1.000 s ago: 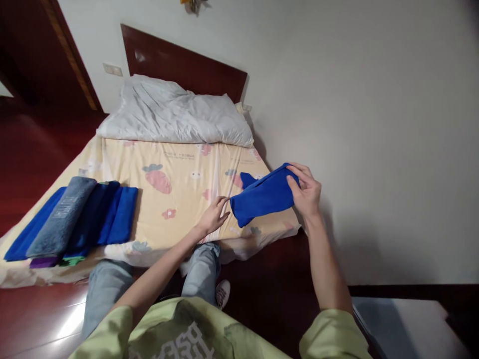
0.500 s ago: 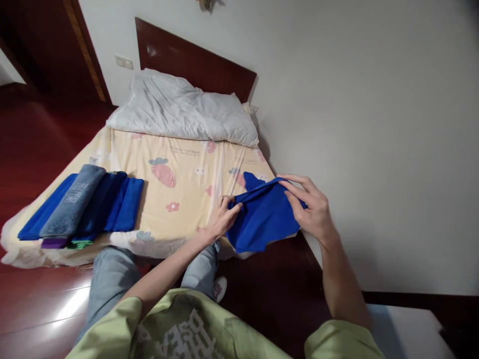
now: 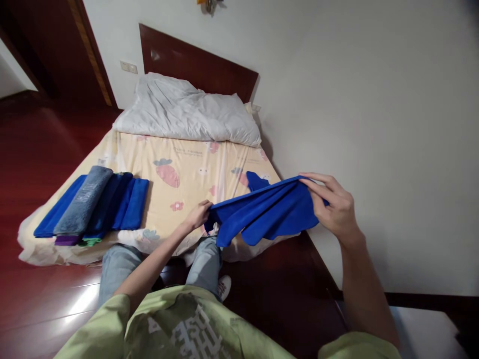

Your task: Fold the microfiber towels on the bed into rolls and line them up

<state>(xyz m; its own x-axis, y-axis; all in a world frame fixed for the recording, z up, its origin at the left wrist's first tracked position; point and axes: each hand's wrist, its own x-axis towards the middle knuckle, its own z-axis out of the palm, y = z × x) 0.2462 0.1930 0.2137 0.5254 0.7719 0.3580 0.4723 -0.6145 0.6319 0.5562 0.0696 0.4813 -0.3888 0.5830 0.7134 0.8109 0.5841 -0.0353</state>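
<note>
A blue towel [image 3: 262, 212] is stretched between my two hands above the foot of the bed, its top edge taut and its lower part hanging in loose folds. My left hand [image 3: 198, 214] is closed on the left end of that edge. At the other end, my right hand [image 3: 333, 202] pinches the cloth between thumb and fingers, higher than the left. Just behind the towel, another bit of blue cloth [image 3: 256, 180] shows on the bed; whether it belongs to the same towel I cannot tell.
Folded blue towels [image 3: 134, 204] and a grey-blue towel [image 3: 84, 199] lie at the bed's left front, with purple and green edges beneath. A white quilt [image 3: 183, 112] lies by the headboard [image 3: 198, 62]. A wall [image 3: 392, 149] rises on the right.
My hands have moved apart, the left one leftward and the right one rightward, and the blue towel has gone from bunched to stretched along its top edge.
</note>
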